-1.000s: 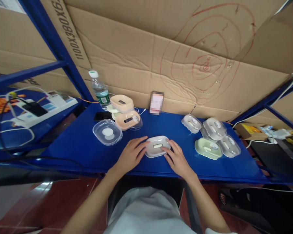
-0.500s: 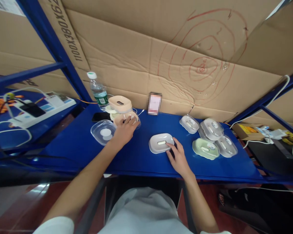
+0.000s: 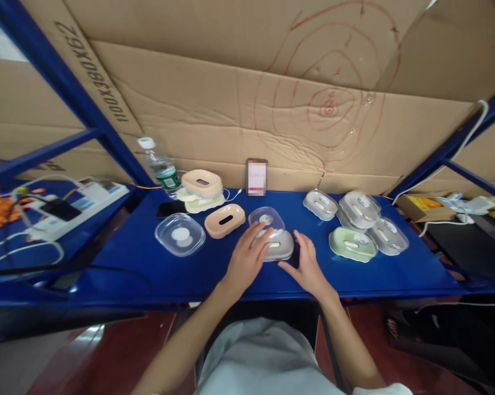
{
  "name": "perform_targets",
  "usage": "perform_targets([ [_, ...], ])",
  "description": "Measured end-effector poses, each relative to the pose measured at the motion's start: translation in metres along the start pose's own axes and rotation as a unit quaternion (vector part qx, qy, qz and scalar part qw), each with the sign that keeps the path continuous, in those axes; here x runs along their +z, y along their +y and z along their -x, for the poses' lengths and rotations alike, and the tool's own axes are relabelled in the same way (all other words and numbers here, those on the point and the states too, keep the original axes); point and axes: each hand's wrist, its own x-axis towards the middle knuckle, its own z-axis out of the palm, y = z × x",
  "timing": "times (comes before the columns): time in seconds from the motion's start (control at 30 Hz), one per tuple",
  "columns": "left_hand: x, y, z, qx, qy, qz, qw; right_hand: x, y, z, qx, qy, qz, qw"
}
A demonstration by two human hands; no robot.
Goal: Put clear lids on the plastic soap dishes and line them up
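A grey oblong box (image 3: 284,249) sits right of and below the centre of the frame, flat on the blue bench (image 3: 280,282), its long axis running left to right across the picture and the small white bar (image 3: 274,244) on its top lying the same way. Its left end is hidden by the left grip (image 3: 246,263), whose fingers are clasped on a clear plastic lid (image 3: 266,215); this lid shows just above the box, its long axis also roughly left to right, and whether the two touch cannot be told. The right grip (image 3: 311,269) is released, thumb and fingers spread just beside the box's right end. Left of the lid lies a peach slotted cover (image 3: 225,220), slanting from lower left to upper right. Farther left is a round-cornered clear cover (image 3: 173,244), with a stacked peach box (image 3: 203,179) and a water bottle (image 3: 161,167) above it. To the right stand covered grey boxes (image 3: 360,208) and a green box (image 3: 352,245). A phone (image 3: 256,176) leans against the cardboard (image 3: 181,99) at upper centre.
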Motion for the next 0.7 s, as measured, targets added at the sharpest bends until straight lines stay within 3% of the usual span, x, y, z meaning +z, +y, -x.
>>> perform_targets([
  [0.2,0.019,0.033,0.015,0.001,0.0,0.017,1.0,-0.008,-0.004,0.0,-0.075,0.025,-0.028,0.996],
  [0.33,0.014,0.047,0.026,0.007,-0.037,0.059,0.998,-0.013,-0.005,-0.001,-0.078,0.047,-0.075,0.993],
  [0.47,-0.006,0.027,0.026,0.032,-0.125,0.085,0.988,-0.016,-0.007,-0.001,-0.053,0.073,-0.113,0.989],
  [0.57,-0.019,-0.002,0.024,-0.067,-0.158,0.063,0.983,-0.017,-0.008,-0.001,-0.032,0.031,-0.13,0.991],
  [0.7,-0.029,-0.028,0.023,-0.169,-0.247,0.099,0.949,-0.018,-0.004,-0.003,-0.021,-0.026,-0.094,0.995],
])
